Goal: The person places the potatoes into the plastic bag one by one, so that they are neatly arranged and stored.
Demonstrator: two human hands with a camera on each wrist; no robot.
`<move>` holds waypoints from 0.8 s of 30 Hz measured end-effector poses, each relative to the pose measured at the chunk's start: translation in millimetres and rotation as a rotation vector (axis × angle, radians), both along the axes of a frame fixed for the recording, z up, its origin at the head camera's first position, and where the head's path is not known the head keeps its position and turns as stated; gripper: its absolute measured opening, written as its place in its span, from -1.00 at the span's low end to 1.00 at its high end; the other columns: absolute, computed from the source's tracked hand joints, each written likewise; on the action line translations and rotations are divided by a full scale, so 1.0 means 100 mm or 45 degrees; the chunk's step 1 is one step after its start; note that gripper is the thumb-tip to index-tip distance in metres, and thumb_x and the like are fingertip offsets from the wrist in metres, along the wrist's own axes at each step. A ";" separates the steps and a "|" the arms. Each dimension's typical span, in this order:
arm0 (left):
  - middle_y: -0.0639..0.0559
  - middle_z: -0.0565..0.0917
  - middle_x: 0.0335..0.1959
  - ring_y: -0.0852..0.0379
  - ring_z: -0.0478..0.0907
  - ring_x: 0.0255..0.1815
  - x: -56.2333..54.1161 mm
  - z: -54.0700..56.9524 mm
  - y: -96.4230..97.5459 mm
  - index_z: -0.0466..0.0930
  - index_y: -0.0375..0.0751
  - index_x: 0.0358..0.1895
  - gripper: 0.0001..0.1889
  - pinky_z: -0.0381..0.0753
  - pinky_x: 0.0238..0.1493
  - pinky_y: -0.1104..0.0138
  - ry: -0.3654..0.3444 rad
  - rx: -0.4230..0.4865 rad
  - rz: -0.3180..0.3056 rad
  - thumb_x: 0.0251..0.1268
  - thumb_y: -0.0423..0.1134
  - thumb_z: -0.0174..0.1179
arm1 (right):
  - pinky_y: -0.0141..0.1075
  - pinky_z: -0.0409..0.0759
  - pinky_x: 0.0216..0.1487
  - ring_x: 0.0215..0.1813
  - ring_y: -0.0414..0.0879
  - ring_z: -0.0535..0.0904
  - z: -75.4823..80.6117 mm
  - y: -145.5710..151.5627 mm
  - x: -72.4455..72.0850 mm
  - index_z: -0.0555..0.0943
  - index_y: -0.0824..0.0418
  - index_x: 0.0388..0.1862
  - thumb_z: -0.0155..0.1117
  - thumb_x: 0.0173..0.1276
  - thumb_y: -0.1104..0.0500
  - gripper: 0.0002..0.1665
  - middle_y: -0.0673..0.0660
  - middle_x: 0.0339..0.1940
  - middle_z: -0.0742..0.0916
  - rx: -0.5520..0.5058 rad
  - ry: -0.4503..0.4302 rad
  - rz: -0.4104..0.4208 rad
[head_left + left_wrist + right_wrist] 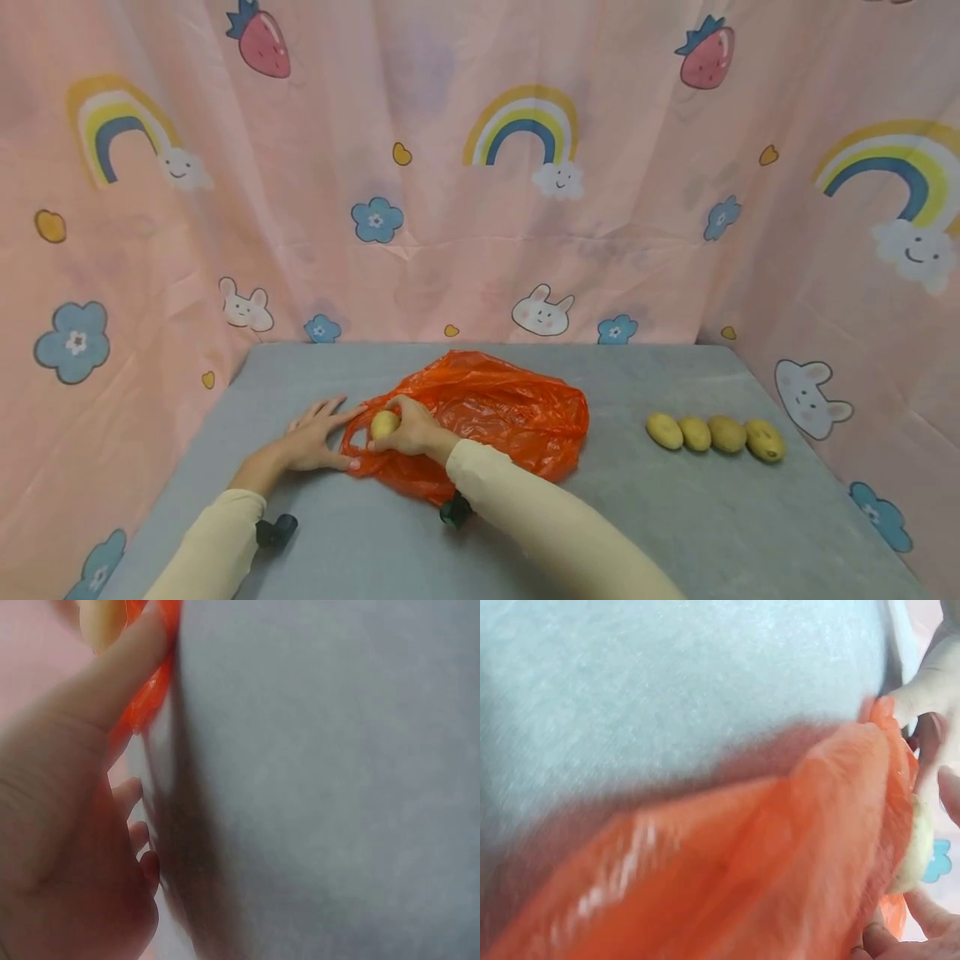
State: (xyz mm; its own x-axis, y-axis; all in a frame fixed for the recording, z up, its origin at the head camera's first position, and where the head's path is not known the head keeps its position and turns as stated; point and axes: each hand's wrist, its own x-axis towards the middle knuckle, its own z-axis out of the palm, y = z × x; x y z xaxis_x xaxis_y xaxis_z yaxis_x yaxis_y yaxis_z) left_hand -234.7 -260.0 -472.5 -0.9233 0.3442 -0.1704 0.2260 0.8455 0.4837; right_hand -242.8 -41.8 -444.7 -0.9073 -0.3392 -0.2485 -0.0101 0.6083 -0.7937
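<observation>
An orange-red plastic bag (pixel 517 412) lies spread on the grey table, its mouth end toward the left. My right hand (pixel 417 429) pinches a small yellow potato (pixel 385 424) between thumb and fingers, over the bag's left end. Facing it, my left hand (pixel 311 442) has its fingers spread, with thumb and index fingertip touching the two edges of the bag's opening. In the left wrist view the thumb (pixel 124 671) lies straight against the orange plastic. The right wrist view shows the potato (pixel 915 847) partly behind the bag's film.
Several more potatoes (pixel 726 434) stand in a row on the right part of the table (pixel 675 517). A pink curtain (pixel 450 275) printed with rainbows and rabbits hangs behind the table and at both sides.
</observation>
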 end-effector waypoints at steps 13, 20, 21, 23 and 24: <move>-0.37 0.04 0.62 -0.52 -0.08 0.57 0.00 0.00 -0.05 0.26 -0.01 0.56 0.02 -0.05 0.31 -0.55 0.041 0.015 -0.015 0.00 0.20 0.50 | 0.17 0.44 0.38 0.47 0.22 0.38 0.24 0.28 -0.01 0.36 0.17 0.46 0.29 0.43 -0.17 -0.24 0.26 0.51 0.41 -0.141 -0.045 0.046; -0.36 0.06 0.62 -0.52 -0.05 0.56 0.02 -0.03 -0.03 0.25 0.02 0.56 0.03 -0.01 0.29 -0.56 0.048 0.007 -0.015 0.00 0.21 0.50 | 0.07 0.57 0.21 0.34 0.16 0.46 0.30 0.53 0.02 0.40 0.09 0.42 0.30 0.42 -0.19 -0.28 0.26 0.43 0.46 -0.195 -0.065 0.051; -0.36 0.06 0.62 -0.53 -0.05 0.56 0.02 -0.04 -0.03 0.25 0.02 0.56 0.03 -0.01 0.29 -0.56 0.048 0.007 -0.017 0.00 0.21 0.50 | 0.05 0.59 0.18 0.30 0.16 0.50 0.30 0.57 0.02 0.40 0.09 0.42 0.30 0.42 -0.17 -0.30 0.27 0.42 0.46 -0.206 -0.071 0.055; -0.36 0.05 0.62 -0.53 -0.05 0.56 0.00 -0.04 -0.02 0.25 0.02 0.56 0.02 -0.01 0.30 -0.56 0.050 0.008 -0.021 0.00 0.21 0.50 | 0.03 0.61 0.16 0.22 0.16 0.56 0.31 0.65 0.00 0.41 0.08 0.41 0.30 0.43 -0.17 -0.30 0.26 0.40 0.48 -0.201 -0.063 0.051; -0.35 0.05 0.62 -0.53 -0.06 0.56 -0.01 -0.04 -0.01 0.25 0.02 0.57 0.02 -0.01 0.31 -0.55 0.051 0.012 -0.023 0.01 0.21 0.50 | 0.03 0.61 0.15 0.18 0.17 0.58 0.32 0.69 0.00 0.40 0.09 0.42 0.30 0.42 -0.17 -0.30 0.26 0.39 0.48 -0.208 -0.060 0.047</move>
